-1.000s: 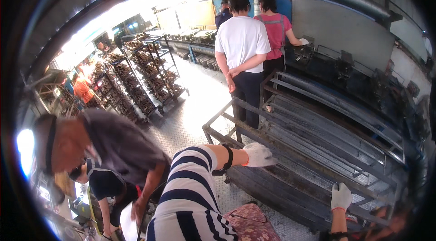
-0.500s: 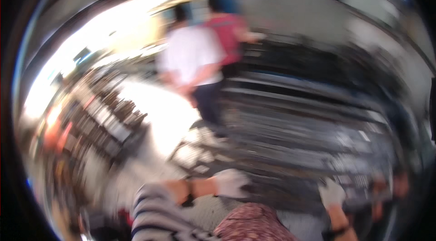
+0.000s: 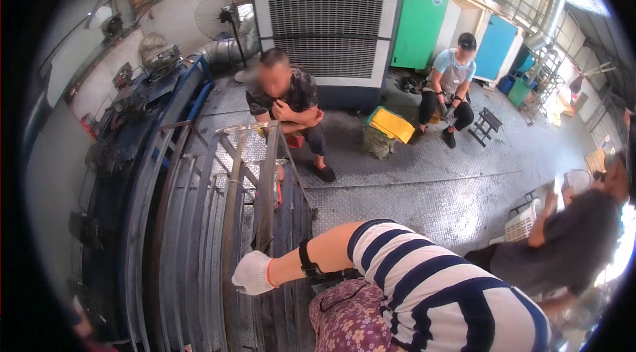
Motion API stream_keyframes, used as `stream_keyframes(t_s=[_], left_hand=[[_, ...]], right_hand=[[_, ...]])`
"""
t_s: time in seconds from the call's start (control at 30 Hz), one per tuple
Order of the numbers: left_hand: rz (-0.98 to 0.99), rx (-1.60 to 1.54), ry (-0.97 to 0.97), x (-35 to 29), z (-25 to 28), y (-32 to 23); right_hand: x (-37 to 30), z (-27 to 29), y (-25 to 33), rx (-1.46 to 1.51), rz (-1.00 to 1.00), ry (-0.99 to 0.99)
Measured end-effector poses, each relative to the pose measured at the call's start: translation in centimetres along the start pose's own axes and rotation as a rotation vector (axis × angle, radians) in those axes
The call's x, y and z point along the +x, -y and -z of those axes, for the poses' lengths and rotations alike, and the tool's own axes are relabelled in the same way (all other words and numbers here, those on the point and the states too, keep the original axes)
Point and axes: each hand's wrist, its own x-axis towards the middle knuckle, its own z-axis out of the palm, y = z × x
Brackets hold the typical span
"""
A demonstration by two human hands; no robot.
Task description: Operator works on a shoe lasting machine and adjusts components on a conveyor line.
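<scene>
My right arm, in a navy-and-white striped sleeve with a dark band at the wrist, reaches across from the lower right. My right hand (image 3: 252, 273), in a white knit glove, is over the long grey metal bars (image 3: 228, 219). Its fingers are curled closed, and whatever they may hold is hidden under the glove. The bars lie side by side within a metal frame (image 3: 255, 128) at the left. Below the forearm shows a floral apron (image 3: 351, 319). My left hand is out of view.
Beyond the frame sits a person (image 3: 285, 97) with folded arms. A large air cooler (image 3: 324, 37) stands behind. Another seated person (image 3: 450, 83) is near a small dark stool (image 3: 485, 125). A person in dark clothes (image 3: 563, 239) is close at right, by a white basket (image 3: 522, 221).
The view has swung to the right, so the bars now lie at the left and different people show. My left hand has left the picture. My right arm now crosses toward the left.
</scene>
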Motion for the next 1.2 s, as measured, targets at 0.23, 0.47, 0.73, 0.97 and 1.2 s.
stream_keyframes(t_s=[0.23, 0.47, 0.73, 0.97, 1.2], left_hand=[[0.366, -0.233, 0.131, -6.3, -2.4, 7.1], [0.029, -0.214, -0.263, -6.4, -5.3, 8.2], [0.203, -0.17, -0.233, -5.6, -2.0, 3.3], [0.343, -0.271, -0.14, -5.9, -0.7, 3.5], [0.35, 0.121, -0.048, -6.4, 1.3, 1.9]], right_hand=[[1.9, -2.3, 1.9, 0.035, 0.123, -0.011], [0.6, -0.4, 1.4, 0.092, 0.136, 0.045], [1.3, -0.2, 0.9, 0.096, 0.079, 0.107], [1.0, 1.5, 2.8, 0.081, 0.063, 0.137], [0.7, -0.4, 2.7, -0.101, 0.088, -0.008]])
